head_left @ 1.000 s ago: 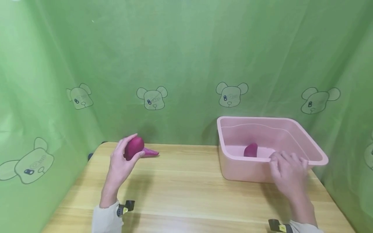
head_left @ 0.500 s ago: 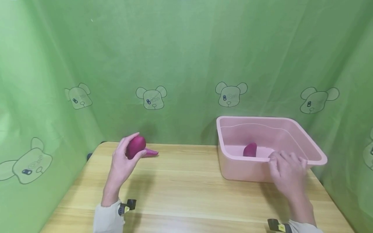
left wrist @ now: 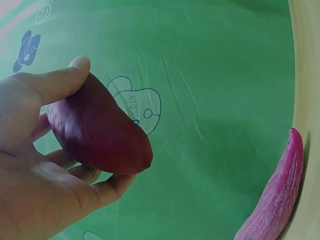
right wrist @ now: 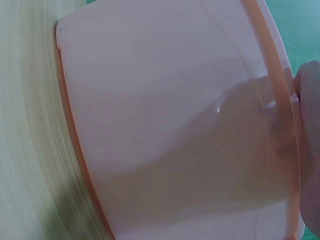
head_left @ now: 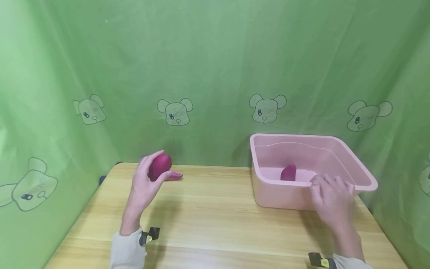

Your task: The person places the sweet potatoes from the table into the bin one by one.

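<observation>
My left hand point(head_left: 145, 186) holds a plump, dark red mango point(head_left: 161, 167) between thumb and fingertips, raised over the table's back left. In the left wrist view the mango point(left wrist: 100, 130) tapers to a small pointed tip, and several fingers support it from below. Behind it lies a long, tapering pink-purple vegetable point(left wrist: 275, 200), wrinkled at its thick end; in the head view only the narrow end point(head_left: 176, 175) shows past the hand. My right hand point(head_left: 332, 201) grips the front rim of a pink plastic tub point(head_left: 282, 196). Inside the tub sits another magenta piece point(head_left: 288, 173), its lower part hidden by the wall.
The light wood table point(head_left: 215, 224) spans the front, with the tub at its back right. A green curtain point(head_left: 215, 67) printed with bear heads closes off the back and both sides, right behind the table's rear edge.
My left hand has shifted slightly right and up with the mango, covering more of the long pink-purple vegetable. The right hand and the tub have stayed in place.
</observation>
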`<state>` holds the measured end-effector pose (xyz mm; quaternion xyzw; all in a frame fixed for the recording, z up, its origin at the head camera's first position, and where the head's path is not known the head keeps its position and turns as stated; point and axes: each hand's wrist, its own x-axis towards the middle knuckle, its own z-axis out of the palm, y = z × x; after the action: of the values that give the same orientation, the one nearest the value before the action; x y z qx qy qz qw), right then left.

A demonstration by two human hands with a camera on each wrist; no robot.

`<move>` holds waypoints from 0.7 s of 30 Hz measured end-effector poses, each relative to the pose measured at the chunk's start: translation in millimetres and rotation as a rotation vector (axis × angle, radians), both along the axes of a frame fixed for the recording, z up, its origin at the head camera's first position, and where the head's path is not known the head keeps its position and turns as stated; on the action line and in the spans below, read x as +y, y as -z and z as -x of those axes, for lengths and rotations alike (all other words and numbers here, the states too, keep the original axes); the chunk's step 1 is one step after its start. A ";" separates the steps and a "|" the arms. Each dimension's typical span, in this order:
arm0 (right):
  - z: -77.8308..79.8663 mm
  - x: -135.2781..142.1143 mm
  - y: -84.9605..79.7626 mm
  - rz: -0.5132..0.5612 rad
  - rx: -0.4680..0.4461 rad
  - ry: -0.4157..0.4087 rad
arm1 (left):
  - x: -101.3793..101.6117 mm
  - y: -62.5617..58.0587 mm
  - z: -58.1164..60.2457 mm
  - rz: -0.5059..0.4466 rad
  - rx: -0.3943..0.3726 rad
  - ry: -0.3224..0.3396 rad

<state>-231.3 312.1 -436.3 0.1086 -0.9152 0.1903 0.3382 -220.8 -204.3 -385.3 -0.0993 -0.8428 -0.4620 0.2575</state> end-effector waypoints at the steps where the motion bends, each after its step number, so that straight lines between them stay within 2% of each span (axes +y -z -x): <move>1: -0.3 -0.3 0.1 0.000 -0.002 0.001 | 0.7 -0.1 0.0 0.001 -0.008 -0.003; 7: -0.7 -1.6 1.1 -0.003 -0.007 0.006 | 4.9 -0.9 1.1 -0.006 -0.032 0.000; 21: 0.4 -0.7 -0.4 -0.007 0.019 0.004 | 16.4 -1.0 9.5 -0.040 0.005 0.074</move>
<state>-231.7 311.4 -435.9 0.1097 -0.9129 0.1854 0.3467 -230.3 -187.9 -384.2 -0.1265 -0.8286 -0.4876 0.2444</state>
